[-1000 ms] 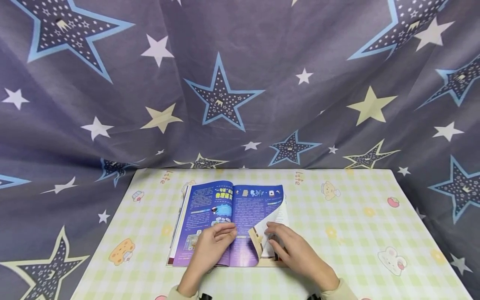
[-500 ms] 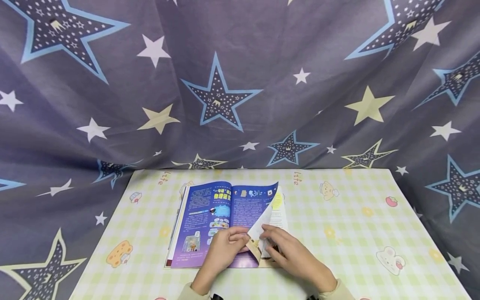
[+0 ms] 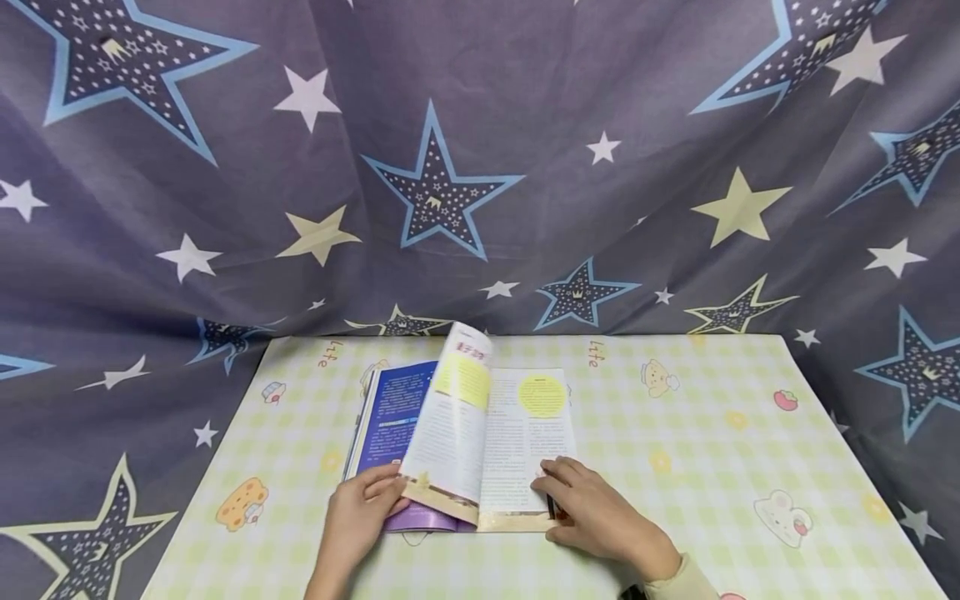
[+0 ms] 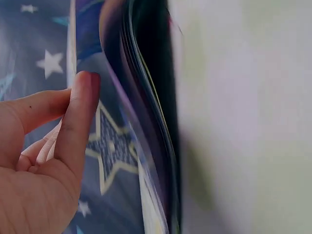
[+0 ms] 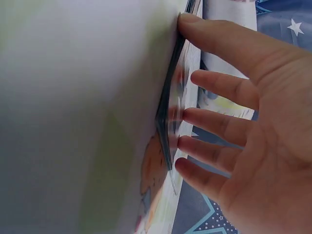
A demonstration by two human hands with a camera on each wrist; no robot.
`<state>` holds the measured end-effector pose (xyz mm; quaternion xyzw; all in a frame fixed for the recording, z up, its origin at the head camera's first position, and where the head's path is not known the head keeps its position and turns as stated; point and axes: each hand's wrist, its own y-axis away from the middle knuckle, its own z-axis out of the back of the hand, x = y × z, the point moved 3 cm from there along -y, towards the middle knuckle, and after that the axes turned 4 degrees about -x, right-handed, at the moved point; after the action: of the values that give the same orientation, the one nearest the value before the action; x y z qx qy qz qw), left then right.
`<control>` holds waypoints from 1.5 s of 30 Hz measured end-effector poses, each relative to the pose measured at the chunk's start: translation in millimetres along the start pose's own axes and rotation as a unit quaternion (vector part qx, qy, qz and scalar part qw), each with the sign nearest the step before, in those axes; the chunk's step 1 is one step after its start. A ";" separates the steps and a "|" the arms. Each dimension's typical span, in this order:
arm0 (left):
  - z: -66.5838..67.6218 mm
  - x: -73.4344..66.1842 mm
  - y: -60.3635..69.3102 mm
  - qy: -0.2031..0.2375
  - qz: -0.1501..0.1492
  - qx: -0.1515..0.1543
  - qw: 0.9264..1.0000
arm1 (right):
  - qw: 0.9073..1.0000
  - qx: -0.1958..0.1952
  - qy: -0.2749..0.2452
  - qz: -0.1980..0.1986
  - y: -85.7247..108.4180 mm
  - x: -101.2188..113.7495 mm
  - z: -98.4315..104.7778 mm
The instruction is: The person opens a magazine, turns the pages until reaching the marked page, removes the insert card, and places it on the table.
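At the bottom of the frame, right of centre, a cream sleeve (image 3: 681, 581) leads to the right hand (image 3: 603, 517), its fingers extended and resting lightly on the lower right of an open magazine (image 3: 513, 446), thumb at the bottom edge. Bottom left of centre, the left hand (image 3: 358, 510) pinches the lower corner of a raised page (image 3: 448, 437) between thumb and fingers. The step looks like a page turn partway through; laying the page flat would call for carrying it leftward, then letting go. The left hand itself partly covers the purple page (image 3: 397, 408) where it would land. The magazine lies centrally on the bench (image 3: 697, 500), with pale green checks and cartoon prints. Beyond, a star-patterned curtain (image 3: 540, 92) fills the upper frame.
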<state>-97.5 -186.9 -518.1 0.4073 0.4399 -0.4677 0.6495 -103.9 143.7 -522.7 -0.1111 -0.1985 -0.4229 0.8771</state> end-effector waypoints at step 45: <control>-25.2 -14.9 -8.4 -0.035 -0.046 -0.004 0.998 | 0.953 -0.302 0.003 0.005 -6.8 3.7 17.5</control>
<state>-113.0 -161.4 -512.0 0.3672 0.4371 -0.5089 0.6443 -111.6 143.2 -505.2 -0.3708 -0.0582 -0.4594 0.8050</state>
